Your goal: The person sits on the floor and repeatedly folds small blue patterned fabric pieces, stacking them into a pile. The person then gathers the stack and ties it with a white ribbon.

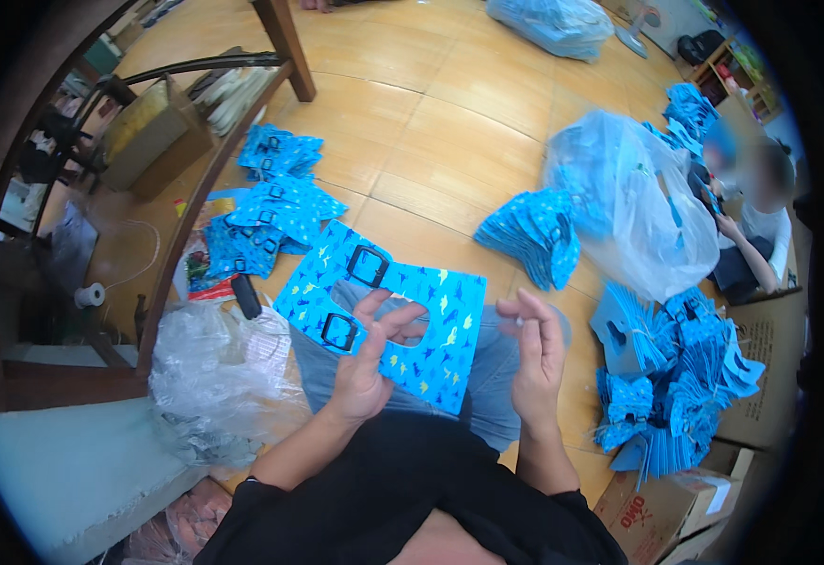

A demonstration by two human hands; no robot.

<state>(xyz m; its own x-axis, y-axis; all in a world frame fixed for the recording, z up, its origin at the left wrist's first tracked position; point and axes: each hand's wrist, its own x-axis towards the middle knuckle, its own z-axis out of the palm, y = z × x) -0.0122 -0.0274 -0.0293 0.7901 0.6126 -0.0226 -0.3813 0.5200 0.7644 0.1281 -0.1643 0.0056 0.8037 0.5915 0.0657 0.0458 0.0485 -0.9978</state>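
Tan floor surrounds the lap; above, the left hand pinches a probably light, bendy blue card by its hole, a sensible hold; the right hand half-curls, contents unclear.

Left of the hands, beyond a wooden rail: cardboard box and white spool. Far ahead, to their right: fan and black bag. Lower right: brown carton.

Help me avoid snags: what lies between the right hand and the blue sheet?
The head view shows a bare gap between the right hand and the blue sheet, with jeans behind it.
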